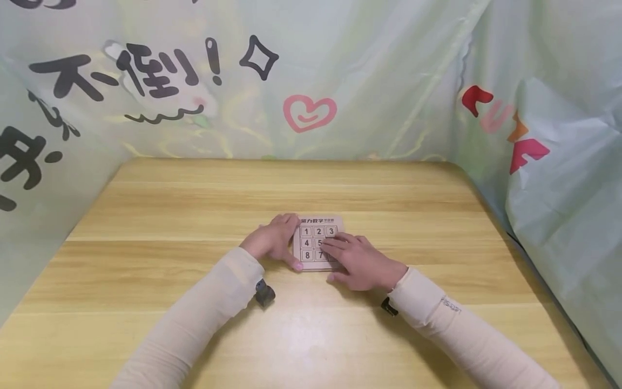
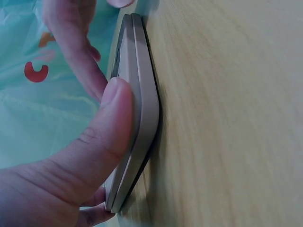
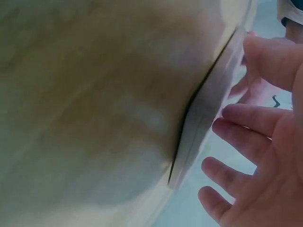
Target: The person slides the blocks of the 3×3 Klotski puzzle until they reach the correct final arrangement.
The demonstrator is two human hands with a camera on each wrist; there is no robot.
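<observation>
A pale square number slide puzzle (image 1: 311, 266) lies flat on the table, with dark lettering along its far edge. Its tiles show 1, 2, 3 in the far row, 4 and 5 in the middle, 8 and 7 in the near row; the right-hand tiles below 3 are covered. My left hand (image 1: 274, 240) holds the puzzle's left side, the thumb (image 2: 116, 113) at the near edge and fingers by the far corner. Over the right part lies my right hand (image 1: 362, 262), its fingertips at the tiles around 5. Its fingers (image 3: 246, 137) are fairly straight in the right wrist view.
The wood-grain table (image 1: 160, 216) extends around the puzzle on all sides. Behind it and at both sides hangs a pale green printed sheet (image 1: 379, 81) with dark characters and a pink heart. A small dark device (image 1: 264, 294) sits at the left wrist.
</observation>
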